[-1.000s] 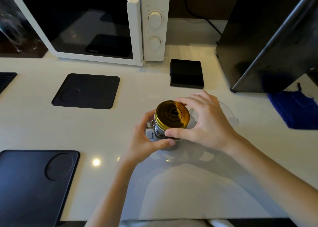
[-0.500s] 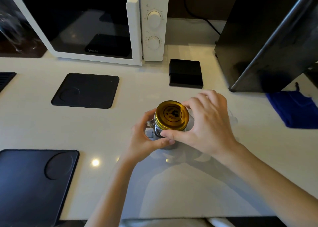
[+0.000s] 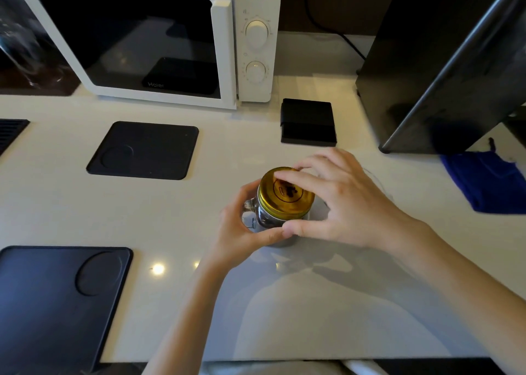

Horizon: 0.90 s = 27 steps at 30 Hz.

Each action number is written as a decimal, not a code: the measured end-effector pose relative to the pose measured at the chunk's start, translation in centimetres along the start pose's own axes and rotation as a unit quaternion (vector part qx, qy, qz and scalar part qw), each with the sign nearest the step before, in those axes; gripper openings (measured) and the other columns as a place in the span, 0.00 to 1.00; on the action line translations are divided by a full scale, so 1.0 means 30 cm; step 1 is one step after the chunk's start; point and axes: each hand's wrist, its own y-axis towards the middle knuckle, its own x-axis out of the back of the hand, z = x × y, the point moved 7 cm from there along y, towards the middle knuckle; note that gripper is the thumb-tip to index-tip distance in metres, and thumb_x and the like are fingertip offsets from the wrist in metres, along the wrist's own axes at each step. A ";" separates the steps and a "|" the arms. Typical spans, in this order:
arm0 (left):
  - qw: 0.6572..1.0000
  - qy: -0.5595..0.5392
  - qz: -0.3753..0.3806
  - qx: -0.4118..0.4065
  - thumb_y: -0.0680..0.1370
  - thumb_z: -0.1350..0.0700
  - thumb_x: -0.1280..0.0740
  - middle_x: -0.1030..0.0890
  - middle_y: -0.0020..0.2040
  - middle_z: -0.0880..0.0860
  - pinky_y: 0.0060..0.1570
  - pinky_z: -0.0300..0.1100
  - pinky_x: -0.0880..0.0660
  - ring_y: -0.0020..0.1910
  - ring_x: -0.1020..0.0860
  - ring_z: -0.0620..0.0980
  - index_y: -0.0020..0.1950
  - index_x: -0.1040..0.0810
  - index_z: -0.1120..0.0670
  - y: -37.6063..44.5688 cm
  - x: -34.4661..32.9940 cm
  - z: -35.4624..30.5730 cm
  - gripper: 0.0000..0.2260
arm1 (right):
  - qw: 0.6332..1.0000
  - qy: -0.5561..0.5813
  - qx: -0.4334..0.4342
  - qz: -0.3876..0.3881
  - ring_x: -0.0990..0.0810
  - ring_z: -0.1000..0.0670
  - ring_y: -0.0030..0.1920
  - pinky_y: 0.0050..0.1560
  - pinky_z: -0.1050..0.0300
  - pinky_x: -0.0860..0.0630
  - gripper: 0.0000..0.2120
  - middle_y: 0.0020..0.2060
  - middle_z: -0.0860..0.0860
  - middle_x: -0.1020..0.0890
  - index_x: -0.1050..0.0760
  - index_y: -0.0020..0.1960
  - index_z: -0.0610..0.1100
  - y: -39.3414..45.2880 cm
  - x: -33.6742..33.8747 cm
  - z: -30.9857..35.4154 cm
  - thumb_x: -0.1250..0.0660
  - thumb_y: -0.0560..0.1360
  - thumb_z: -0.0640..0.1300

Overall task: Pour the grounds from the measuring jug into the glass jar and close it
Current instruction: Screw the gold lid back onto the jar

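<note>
A glass jar [image 3: 266, 218] with a side handle stands on the white counter near the middle. A gold lid [image 3: 284, 201] with a dark printed mark sits on top of it. My left hand [image 3: 242, 229] wraps the jar's body from the left, thumb across its front. My right hand [image 3: 338, 201] grips the lid's rim, fingers over the far edge and thumb at the near edge. A clear measuring jug [image 3: 378, 184] shows faintly behind my right hand, mostly hidden.
A white microwave [image 3: 159, 38] stands at the back. Black mats lie at left [image 3: 145, 151] and near left [image 3: 57, 297]. A small black box [image 3: 308, 122] sits behind the jar. A tall black appliance [image 3: 438, 61] and a blue cloth [image 3: 486, 181] are at right.
My right hand has shifted around the lid: the fingers now reach further over its far edge and top, and the printed mark has turned. The jar and left hand stay put.
</note>
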 end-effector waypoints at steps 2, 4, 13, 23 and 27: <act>1.000 -0.006 0.002 0.004 0.58 0.40 0.24 0.19 0.54 0.44 0.52 0.39 0.23 0.55 0.21 0.45 0.62 0.30 0.48 0.000 -0.002 -0.001 0.36 | 0.999 -0.016 -0.015 -0.035 0.28 0.47 0.50 0.53 0.57 0.39 0.29 0.45 0.48 0.19 0.23 0.57 0.48 -0.017 0.031 -0.016 0.39 0.66 0.66; 1.000 -0.005 0.003 0.007 0.58 0.40 0.24 0.19 0.54 0.46 0.53 0.42 0.23 0.55 0.21 0.47 0.62 0.30 0.46 0.001 -0.002 0.003 0.35 | 0.998 -0.001 -0.017 -0.068 0.26 0.48 0.44 0.48 0.57 0.37 0.25 0.37 0.49 0.18 0.19 0.49 0.46 -0.022 0.063 -0.021 0.38 0.67 0.65; 1.000 -0.005 -0.001 0.005 0.58 0.48 0.21 0.20 0.53 0.38 0.51 0.35 0.25 0.54 0.21 0.43 0.62 0.30 0.50 0.002 -0.002 0.007 0.35 | 0.994 0.044 0.001 0.100 0.37 0.54 0.59 0.54 0.61 0.42 0.34 0.57 0.52 0.27 0.36 0.68 0.56 0.057 0.001 0.010 0.31 0.65 0.60; 1.000 0.003 -0.007 -0.007 0.58 0.39 0.24 0.20 0.54 0.38 0.52 0.38 0.24 0.55 0.21 0.45 0.61 0.30 0.45 0.003 0.000 0.001 0.34 | 0.991 -0.001 -0.014 0.131 0.38 0.53 0.64 0.61 0.56 0.39 0.43 0.62 0.54 0.30 0.38 0.68 0.52 0.075 0.043 0.006 0.28 0.58 0.65; 1.000 0.004 -0.004 -0.003 0.58 0.39 0.24 0.21 0.54 0.37 0.52 0.38 0.24 0.56 0.22 0.45 0.61 0.31 0.44 0.001 0.001 -0.001 0.34 | 0.987 0.006 -0.010 0.162 0.36 0.52 0.60 0.53 0.59 0.37 0.38 0.58 0.53 0.29 0.38 0.67 0.54 0.074 0.009 0.002 0.29 0.61 0.63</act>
